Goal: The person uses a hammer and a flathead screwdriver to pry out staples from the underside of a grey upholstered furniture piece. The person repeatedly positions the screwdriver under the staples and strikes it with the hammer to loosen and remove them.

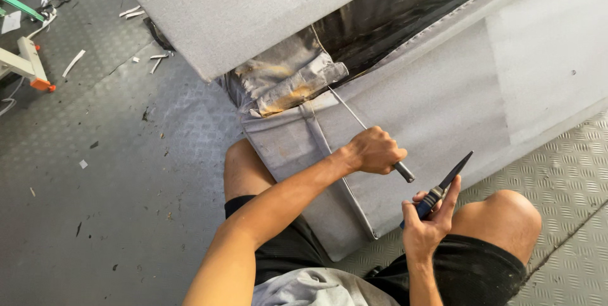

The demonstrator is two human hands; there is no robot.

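Observation:
My left hand (375, 149) is closed around a thin metal rod (348, 111) that runs up toward the torn corner of a grey fabric-covered panel (443, 90). Its thicker end sticks out below my fist. My right hand (425, 217) grips pointed pliers with blue handles (443, 187), their dark tips aimed up and to the right, just beside the rod's end. At the panel's corner the grey cloth (288, 78) is peeled back and stained brown, with black lining (405, 8) showing behind it.
I am crouched with both bare knees (506, 214) near the panel's lower edge. The floor is grey checker-plate metal (107, 173) strewn with small scraps. White strips (73, 62) and a white-and-orange tool (25, 65) lie at the far left.

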